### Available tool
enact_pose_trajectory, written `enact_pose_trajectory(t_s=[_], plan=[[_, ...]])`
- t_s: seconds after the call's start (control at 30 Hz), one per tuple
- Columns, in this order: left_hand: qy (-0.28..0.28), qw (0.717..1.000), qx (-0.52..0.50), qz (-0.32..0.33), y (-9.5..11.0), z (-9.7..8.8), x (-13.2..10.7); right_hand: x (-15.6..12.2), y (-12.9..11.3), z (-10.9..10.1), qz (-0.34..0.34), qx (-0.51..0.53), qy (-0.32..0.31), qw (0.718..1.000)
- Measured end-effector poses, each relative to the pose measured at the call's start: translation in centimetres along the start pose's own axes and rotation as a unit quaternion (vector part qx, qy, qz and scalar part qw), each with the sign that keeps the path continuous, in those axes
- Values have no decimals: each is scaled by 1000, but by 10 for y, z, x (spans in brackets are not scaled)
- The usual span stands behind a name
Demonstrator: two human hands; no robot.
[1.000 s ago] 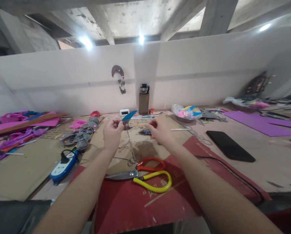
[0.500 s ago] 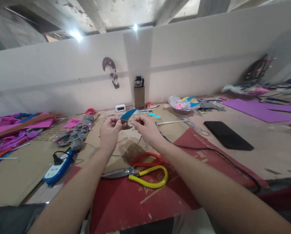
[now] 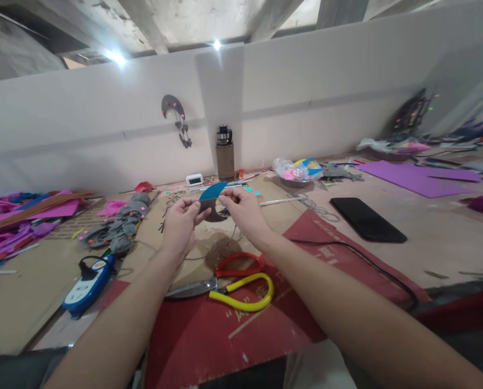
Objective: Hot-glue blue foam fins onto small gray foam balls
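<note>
Over the middle of the table, my left hand pinches a crescent-shaped piece, blue on its upper part and dark grey on its lower part. Close by its right edge is my right hand, fingertips pressed together. A thin grey strand of yarn hangs below the right hand; its end at the fingertips is hard to see. Beneath my hands, scissors with one red and one yellow handle lie on a red printed sheet. The grey yarn ball rests to the left.
A blue-and-white power strip and grey felt pieces lie left. To the right are a black phone, a dark cable and purple sheets. A bottle stands at the wall beside a small white clock.
The strand stretched across the crescent between my hands no longer shows there. The crescent has turned to show more of its face. The whole view has shifted slightly.
</note>
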State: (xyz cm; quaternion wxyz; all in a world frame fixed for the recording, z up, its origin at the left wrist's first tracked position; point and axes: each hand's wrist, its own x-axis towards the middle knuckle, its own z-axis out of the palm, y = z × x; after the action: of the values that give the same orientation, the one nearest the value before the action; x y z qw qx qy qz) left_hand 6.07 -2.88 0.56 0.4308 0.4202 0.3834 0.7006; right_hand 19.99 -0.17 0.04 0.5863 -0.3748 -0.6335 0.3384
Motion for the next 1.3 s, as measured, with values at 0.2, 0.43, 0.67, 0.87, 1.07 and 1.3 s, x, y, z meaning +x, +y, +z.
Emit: enact_pose_trajectory(t_s=[0.2, 0.43, 0.67, 0.87, 1.07, 1.3], plan=[[-15, 1000, -12, -14, 0, -1, 0, -1, -5, -1, 37, 22, -9, 999], [-45, 998, -38, -34, 0, -4, 1, -1, -2, 0, 81, 116, -35, 989], [-50, 996, -46, -51, 1, -5, 1, 0, 2, -3, 145, 206, -60, 966], [-39, 996, -50, -59, 3, -3, 0, 0, 4, -3, 179, 251, -60, 949], [-66, 993, -51, -80, 8, -2, -3, 0, 5, -6, 209, 269, -50, 939], [-61, 997, 24, -46, 3, -6, -3, -2, 9, -4, 159, 195, -48, 967]])
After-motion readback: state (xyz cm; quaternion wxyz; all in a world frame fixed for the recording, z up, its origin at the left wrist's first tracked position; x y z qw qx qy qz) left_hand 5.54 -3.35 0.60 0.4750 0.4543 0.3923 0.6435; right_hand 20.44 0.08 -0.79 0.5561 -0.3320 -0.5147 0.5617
